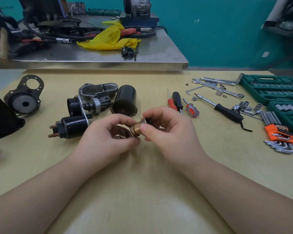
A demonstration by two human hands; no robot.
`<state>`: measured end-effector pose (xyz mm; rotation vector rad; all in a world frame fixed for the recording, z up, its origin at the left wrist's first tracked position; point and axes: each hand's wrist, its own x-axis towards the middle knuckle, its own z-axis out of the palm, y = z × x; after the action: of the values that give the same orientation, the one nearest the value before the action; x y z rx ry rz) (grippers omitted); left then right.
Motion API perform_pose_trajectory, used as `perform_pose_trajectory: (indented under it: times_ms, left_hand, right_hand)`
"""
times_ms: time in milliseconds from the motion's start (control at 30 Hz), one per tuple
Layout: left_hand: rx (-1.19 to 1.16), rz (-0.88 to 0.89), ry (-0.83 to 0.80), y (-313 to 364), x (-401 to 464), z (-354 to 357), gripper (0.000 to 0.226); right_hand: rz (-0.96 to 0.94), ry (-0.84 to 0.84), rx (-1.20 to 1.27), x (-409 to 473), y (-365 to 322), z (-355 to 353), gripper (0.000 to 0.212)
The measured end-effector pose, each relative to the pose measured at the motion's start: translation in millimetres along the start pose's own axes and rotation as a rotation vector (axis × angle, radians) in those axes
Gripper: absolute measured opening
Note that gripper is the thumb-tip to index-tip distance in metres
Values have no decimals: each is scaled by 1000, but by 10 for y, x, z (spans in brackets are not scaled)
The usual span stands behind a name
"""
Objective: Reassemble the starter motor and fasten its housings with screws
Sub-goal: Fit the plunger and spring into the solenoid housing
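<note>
My right hand (169,127) grips a brass-coloured plunger (137,128) by its far end, above the table's middle. My left hand (108,134) holds a thin coil spring (123,132) at the plunger's near end; the spring's first turns sit around the plunger tip. Behind my left hand lies the black solenoid (71,126) with copper terminals. Further back are the grey drive housing (96,90), the pinion and clutch assembly (91,103), and the black cylindrical motor casing (125,100) lying on its side.
A flanged part (24,97) lies at the left. Screwdrivers (178,102), a ratchet driver (223,108), wrenches (215,83), loose sockets (243,106), orange-held hex keys (279,134) and green socket cases (274,90) fill the right side. A steel bench (95,63) with clutter stands behind.
</note>
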<state>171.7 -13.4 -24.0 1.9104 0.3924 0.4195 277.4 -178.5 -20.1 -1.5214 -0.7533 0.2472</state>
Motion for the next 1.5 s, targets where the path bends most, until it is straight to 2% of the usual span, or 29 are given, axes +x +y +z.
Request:
perform_pose_trajectory:
  times_ms: [367,667,767,900,1000,1167,1333,1500]
  left_hand:
    - [-56,43,-39,81,-83,40,39]
    - [-225,6,-19,94,-94,71,37]
    - [-257,-5,-18,113,-91,70,33]
    - [-298,-16,21,113,-93,67,31]
    - [-295,-4,29,119,-102,76,32]
    - [-300,16,45,130,-100,79,33]
    - [-309,20,48,124,-105,73,34]
    - [-288,29,46,128,-107,71,32]
  right_hand:
    - [-117,-29,-166,-50,-33,-10,27]
    - [-107,-58,-184,-33,-3,-26,35]
    - [-129,-14,-180,-10,-24,-32,25]
    - [-186,166,-297,136,33,-181,17]
    - [-127,227,-504,306,127,-352,23]
    - [84,107,-819,484,302,-474,30]
    - [175,-3,-974,483,335,-415,42]
    - [194,-3,-1054,484,360,-434,35]
